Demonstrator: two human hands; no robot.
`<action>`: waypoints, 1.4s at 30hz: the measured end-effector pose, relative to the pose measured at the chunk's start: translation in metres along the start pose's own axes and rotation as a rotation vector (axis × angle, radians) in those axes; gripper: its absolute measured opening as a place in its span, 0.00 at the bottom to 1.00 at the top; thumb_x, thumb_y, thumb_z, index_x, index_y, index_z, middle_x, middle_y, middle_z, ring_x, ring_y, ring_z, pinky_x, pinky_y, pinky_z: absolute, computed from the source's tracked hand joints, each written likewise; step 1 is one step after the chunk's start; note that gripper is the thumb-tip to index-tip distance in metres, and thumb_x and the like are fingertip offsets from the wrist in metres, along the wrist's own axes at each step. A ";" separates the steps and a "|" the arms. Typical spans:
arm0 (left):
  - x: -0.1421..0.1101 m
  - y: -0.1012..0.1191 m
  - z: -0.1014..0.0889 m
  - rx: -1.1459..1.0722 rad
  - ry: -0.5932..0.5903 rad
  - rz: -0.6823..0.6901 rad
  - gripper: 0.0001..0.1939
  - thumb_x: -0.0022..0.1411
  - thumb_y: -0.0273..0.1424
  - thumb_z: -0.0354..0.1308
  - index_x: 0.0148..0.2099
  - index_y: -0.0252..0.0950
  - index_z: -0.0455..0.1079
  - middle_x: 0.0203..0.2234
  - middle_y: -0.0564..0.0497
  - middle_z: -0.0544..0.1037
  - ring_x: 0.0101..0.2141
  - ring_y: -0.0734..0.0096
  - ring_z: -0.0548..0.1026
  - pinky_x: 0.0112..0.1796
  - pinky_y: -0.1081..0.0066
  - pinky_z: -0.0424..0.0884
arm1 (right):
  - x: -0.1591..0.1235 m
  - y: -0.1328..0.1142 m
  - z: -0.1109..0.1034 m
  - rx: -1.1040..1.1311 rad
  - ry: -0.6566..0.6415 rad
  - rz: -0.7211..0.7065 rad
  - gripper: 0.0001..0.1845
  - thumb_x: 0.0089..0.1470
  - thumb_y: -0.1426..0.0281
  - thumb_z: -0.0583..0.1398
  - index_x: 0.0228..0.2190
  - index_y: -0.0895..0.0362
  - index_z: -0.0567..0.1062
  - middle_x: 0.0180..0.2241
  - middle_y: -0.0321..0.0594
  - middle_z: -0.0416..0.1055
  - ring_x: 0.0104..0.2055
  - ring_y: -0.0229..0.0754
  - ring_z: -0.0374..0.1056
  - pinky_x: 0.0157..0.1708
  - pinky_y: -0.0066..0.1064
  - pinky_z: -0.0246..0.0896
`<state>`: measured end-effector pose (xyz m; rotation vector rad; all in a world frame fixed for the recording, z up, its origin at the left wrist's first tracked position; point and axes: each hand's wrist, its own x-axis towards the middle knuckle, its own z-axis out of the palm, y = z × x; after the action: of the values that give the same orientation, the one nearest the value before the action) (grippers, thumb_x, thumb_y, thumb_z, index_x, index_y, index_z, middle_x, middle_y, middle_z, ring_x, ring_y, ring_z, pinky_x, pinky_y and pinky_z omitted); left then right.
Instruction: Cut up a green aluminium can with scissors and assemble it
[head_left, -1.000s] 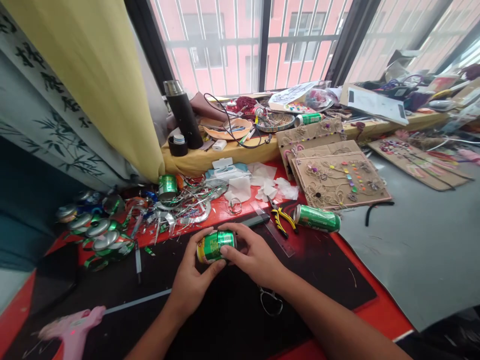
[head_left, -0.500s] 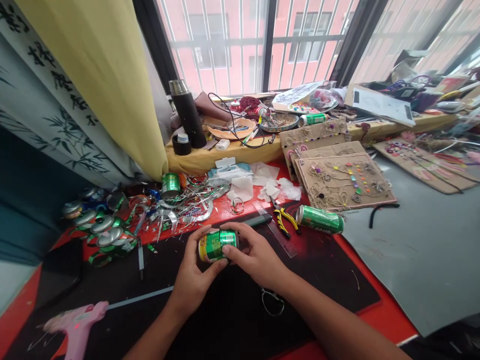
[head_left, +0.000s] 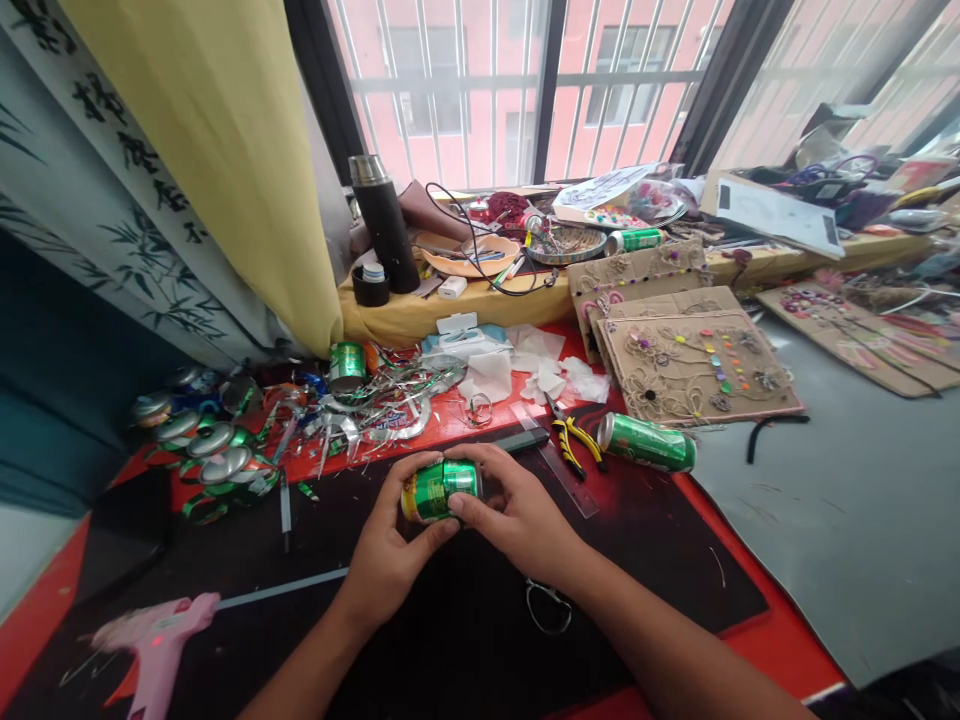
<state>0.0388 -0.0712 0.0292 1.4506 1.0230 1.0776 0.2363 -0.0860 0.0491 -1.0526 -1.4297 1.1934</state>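
A short green drink can [head_left: 437,490] lies on its side between both my hands, just above the black mat [head_left: 420,620]. My left hand [head_left: 390,550] cups its yellow-rimmed end from below, fingers wrapped round it. My right hand [head_left: 517,515] grips the other end, thumb and fingers closed over the top. A black bar-shaped tool [head_left: 517,441] lies right behind my fingers. A second, longer green can [head_left: 646,443] lies on its side to the right, beside yellow-handled pliers [head_left: 574,443].
Cut can strips and can ends [head_left: 225,455] litter the red table at left. A pink glue gun [head_left: 154,640] lies front left, scissors [head_left: 546,605] under my right forearm. Decorated cardboard panels [head_left: 701,365], tissues [head_left: 525,370] and a black flask [head_left: 384,225] stand behind.
The view has drifted a little so everything sits slightly further right. Both hands keep hold of the can, with barely any shift in grip.
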 end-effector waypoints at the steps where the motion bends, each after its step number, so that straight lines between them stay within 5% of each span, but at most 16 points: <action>1: 0.000 0.000 0.000 -0.005 -0.010 -0.004 0.30 0.60 0.39 0.75 0.62 0.47 0.71 0.58 0.49 0.77 0.54 0.56 0.80 0.56 0.60 0.76 | 0.000 -0.001 0.000 -0.008 0.002 -0.002 0.22 0.64 0.66 0.67 0.58 0.48 0.76 0.56 0.44 0.75 0.51 0.48 0.74 0.45 0.38 0.74; 18: 0.002 0.004 0.002 0.011 -0.027 -0.019 0.30 0.59 0.37 0.74 0.61 0.44 0.69 0.55 0.46 0.78 0.52 0.54 0.80 0.55 0.57 0.77 | 0.001 0.007 -0.001 0.087 -0.011 0.105 0.23 0.64 0.57 0.67 0.58 0.49 0.77 0.51 0.44 0.77 0.47 0.49 0.75 0.39 0.36 0.76; 26: 0.000 0.006 -0.002 -0.072 -0.131 0.001 0.26 0.69 0.42 0.67 0.64 0.44 0.67 0.57 0.43 0.78 0.54 0.53 0.80 0.55 0.58 0.77 | 0.001 -0.004 -0.003 0.068 -0.014 0.092 0.21 0.63 0.59 0.69 0.54 0.51 0.80 0.55 0.45 0.75 0.47 0.46 0.74 0.39 0.34 0.77; 42: 0.001 0.007 0.001 -0.038 -0.070 -0.004 0.23 0.69 0.44 0.67 0.61 0.43 0.70 0.54 0.45 0.80 0.51 0.55 0.81 0.51 0.61 0.79 | 0.003 0.000 0.000 0.262 -0.050 0.156 0.28 0.56 0.53 0.73 0.54 0.50 0.78 0.51 0.42 0.75 0.45 0.44 0.74 0.40 0.33 0.79</action>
<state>0.0400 -0.0714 0.0367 1.4449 0.9509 1.0314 0.2361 -0.0828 0.0494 -0.9690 -1.2052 1.4842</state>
